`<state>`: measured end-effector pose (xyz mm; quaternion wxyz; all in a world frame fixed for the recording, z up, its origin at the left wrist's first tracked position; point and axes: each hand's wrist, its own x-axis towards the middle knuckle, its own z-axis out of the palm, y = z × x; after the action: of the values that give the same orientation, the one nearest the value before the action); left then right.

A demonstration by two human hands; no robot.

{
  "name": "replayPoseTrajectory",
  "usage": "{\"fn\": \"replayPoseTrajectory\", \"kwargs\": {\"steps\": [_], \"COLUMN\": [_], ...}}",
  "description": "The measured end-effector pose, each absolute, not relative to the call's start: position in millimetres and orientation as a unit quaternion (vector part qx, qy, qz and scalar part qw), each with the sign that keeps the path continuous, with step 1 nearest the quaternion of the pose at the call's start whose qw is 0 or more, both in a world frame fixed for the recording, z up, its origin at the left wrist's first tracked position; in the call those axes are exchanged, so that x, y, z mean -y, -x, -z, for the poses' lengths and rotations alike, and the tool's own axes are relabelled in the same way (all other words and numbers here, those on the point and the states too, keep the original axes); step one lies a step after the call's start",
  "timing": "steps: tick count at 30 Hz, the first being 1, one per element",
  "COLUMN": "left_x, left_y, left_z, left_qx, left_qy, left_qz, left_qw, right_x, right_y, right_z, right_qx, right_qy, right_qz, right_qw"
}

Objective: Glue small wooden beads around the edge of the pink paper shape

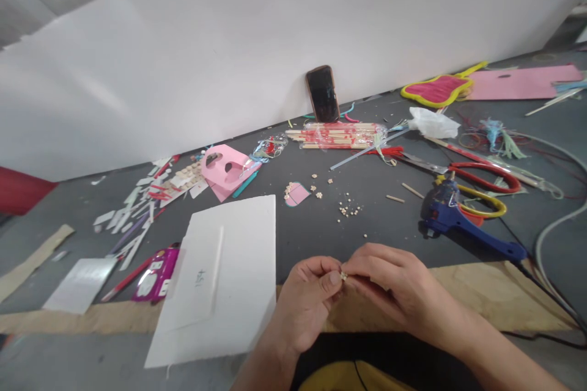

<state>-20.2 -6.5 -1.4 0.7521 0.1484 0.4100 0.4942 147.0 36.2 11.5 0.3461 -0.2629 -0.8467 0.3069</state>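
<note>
Left grip [312, 302] and right grip [406, 287] both pinched on a tiny beige bead cluster [343, 276], held low in front of me at the near side of the tabletop [312, 232]. I'd pinch lightly, fingertips steady, so nothing twists loose. Loose beads [351, 210] beyond; glue gun [452, 217] off right.
</note>
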Motion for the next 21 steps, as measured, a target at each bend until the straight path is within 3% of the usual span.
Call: {"fn": "replayPoseTrajectory", "kwargs": {"steps": [21], "left_x": [8.0], "left_y": [20.5], "left_z": [4.0], "left_qx": [-0.403], "left_qy": [-0.155], "left_qz": [-0.501], "left_qw": [0.750], "right_x": [-34.5], "right_y": [-147.0], "right_z": [-11.2], "right_qx": [0.844], "right_qy": [0.273], "right_qz": [-0.297], "right_qw": [0.354]}}
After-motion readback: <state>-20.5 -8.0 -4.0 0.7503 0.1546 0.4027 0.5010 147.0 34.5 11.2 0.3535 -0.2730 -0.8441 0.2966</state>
